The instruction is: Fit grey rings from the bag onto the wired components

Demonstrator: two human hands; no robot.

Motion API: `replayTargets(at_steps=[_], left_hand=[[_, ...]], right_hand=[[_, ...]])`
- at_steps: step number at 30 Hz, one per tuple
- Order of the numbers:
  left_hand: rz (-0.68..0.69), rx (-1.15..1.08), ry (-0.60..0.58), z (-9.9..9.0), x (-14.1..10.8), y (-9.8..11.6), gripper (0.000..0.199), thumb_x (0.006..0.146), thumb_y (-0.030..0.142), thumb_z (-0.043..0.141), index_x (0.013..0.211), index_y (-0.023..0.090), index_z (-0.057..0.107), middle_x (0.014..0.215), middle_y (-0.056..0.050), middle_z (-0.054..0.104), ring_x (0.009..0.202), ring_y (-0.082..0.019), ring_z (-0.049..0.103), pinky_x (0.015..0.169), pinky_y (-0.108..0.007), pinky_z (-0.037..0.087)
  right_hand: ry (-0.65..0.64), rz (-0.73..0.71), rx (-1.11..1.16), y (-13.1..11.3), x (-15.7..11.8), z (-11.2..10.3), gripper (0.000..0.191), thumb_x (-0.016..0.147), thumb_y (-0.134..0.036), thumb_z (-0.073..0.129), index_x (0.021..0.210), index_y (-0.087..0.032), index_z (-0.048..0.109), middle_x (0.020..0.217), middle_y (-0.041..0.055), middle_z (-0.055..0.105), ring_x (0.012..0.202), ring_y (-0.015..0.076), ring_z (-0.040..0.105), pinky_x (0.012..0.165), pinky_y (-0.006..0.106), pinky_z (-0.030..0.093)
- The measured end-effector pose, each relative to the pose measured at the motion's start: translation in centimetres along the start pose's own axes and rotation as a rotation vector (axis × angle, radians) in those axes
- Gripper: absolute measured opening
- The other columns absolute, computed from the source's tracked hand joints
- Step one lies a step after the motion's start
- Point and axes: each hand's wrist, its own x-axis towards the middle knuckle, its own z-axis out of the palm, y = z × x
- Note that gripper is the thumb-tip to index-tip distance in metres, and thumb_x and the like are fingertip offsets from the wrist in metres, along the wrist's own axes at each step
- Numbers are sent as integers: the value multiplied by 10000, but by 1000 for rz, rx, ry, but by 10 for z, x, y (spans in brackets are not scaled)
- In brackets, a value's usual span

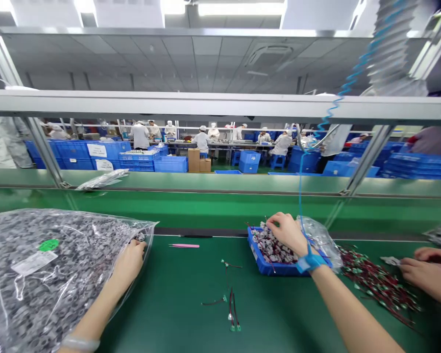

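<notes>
My left hand [130,260] reaches into the mouth of a large clear plastic bag [33,294] full of small grey ring-like plastic parts. Its fingers are curled closed beside a few grey parts [141,237]; what they grip is partly hidden. My right hand [287,233], with a blue wrist strap [310,263] on a coiled cord, is over a blue tray [279,269] heaped with grey parts on dark red wires. Thumb and fingertips are pinched together over the heap, and what is between them is too small to name. Several wired pieces [232,311] with green ends lie between my hands.
Pink tweezers [184,245] lie near the bench's back edge. Right of the tray are a crumpled clear bag [321,238] and a pile of red-black wires [380,279]. Another person's hands [428,272] work at far right. A metal frame [220,104] crosses above the bench.
</notes>
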Motion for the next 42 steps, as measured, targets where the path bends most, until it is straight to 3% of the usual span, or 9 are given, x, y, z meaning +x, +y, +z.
replayTargets(at_steps=[3, 8, 13, 15, 18, 23, 30, 36, 42], left_hand=[[-9, -5, 5, -6, -3, 2, 347, 886, 63, 304, 1041, 145, 603, 976, -138, 604, 883, -267, 630, 666, -312, 452], [-33, -95, 84, -10, -9, 5, 344, 905, 128, 298, 1126, 163, 560, 1078, -134, 580, 803, -266, 642, 585, -317, 451], [80, -641, 260, -14, -12, 28, 269, 844, 219, 431, 1044, 163, 602, 1023, -92, 636, 816, -215, 643, 759, -329, 499], [89, -925, 216, -16, -13, 49, 233, 785, 267, 516, 972, 184, 629, 922, -56, 671, 785, -197, 643, 771, -314, 507], [54, -1310, 90, -17, -15, 87, 225, 683, 288, 633, 881, 186, 662, 829, -35, 681, 736, -187, 633, 724, -301, 509], [53, -1594, -56, -3, -20, 128, 307, 593, 285, 730, 862, 147, 674, 817, -74, 696, 750, -192, 651, 730, -310, 525], [-16, -1886, -191, 6, -30, 130, 492, 533, 345, 848, 940, 127, 680, 845, -85, 688, 757, -196, 662, 761, -339, 526], [-55, -1934, -308, -10, -39, 130, 479, 584, 361, 842, 962, 118, 677, 898, -101, 692, 780, -176, 650, 793, -323, 509], [-79, -1985, -358, -14, -47, 135, 471, 592, 338, 843, 986, 134, 685, 915, -83, 666, 783, -166, 643, 794, -310, 500]], right_hand=[[-59, 3, -14, -3, 8, 7, 199, 787, -195, 548, 658, -211, 699, 905, 49, 697, 907, 277, 563, 680, 326, 368], [-81, 3, 6, -2, 6, 6, 206, 799, -185, 538, 712, -213, 723, 991, 50, 706, 973, 316, 556, 720, 368, 391], [-20, -79, 105, -18, -12, -11, 240, 858, -236, 467, 900, -184, 698, 1006, 84, 670, 955, 270, 564, 783, 366, 425], [-48, -189, 260, -38, -28, -9, 228, 871, -249, 455, 887, -185, 672, 915, 69, 656, 838, 209, 588, 740, 310, 450], [-214, -328, 409, -69, -56, 13, 186, 867, -198, 446, 806, -195, 621, 788, 32, 615, 713, 170, 571, 666, 277, 450], [-297, -274, 196, -91, -83, 66, 158, 811, -64, 456, 745, -189, 527, 837, 49, 568, 784, 194, 535, 690, 299, 415], [-277, -210, 178, -86, -86, 80, 192, 878, -107, 370, 750, -196, 481, 813, 57, 565, 797, 230, 520, 739, 373, 382], [-257, -173, 606, -89, -91, 72, 207, 930, -265, 338, 911, -206, 536, 913, 59, 616, 871, 209, 573, 793, 350, 428], [-313, -92, 863, -99, -94, 69, 202, 900, -315, 375, 817, -191, 512, 689, 2, 533, 615, 145, 488, 580, 263, 423]])
